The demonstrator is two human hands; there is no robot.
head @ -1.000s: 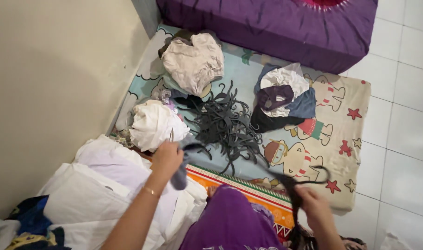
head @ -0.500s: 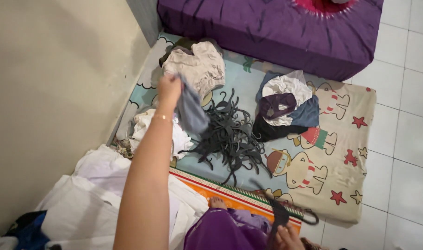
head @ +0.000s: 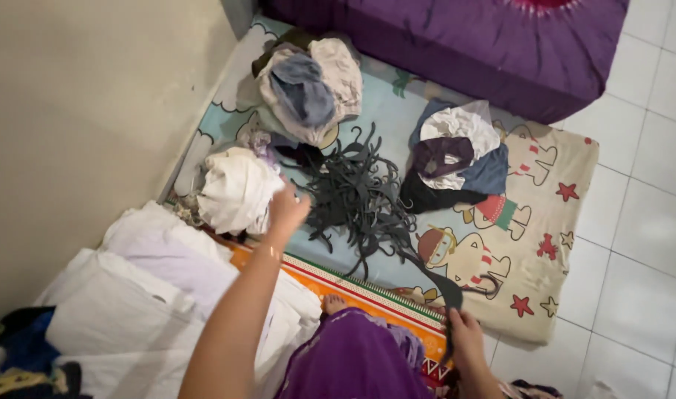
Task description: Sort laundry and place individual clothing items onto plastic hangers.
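Down on the cartoon-print mat [head: 552,244], beside the purple mattress [head: 456,44], lies a black tangle of hangers [head: 352,196]. Left hand [head: 287,208] hovers over its edge next to a white bundle [head: 234,188], fingers loosely spread, empty. Right hand [head: 465,332] grips a single black hanger [head: 449,284], low by the mat's near edge.

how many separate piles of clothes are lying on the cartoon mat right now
3. One pile lies at the mat's far corner by the wall, a white bundle beside the left hand, and a third past the dark hangers. More may be hidden.
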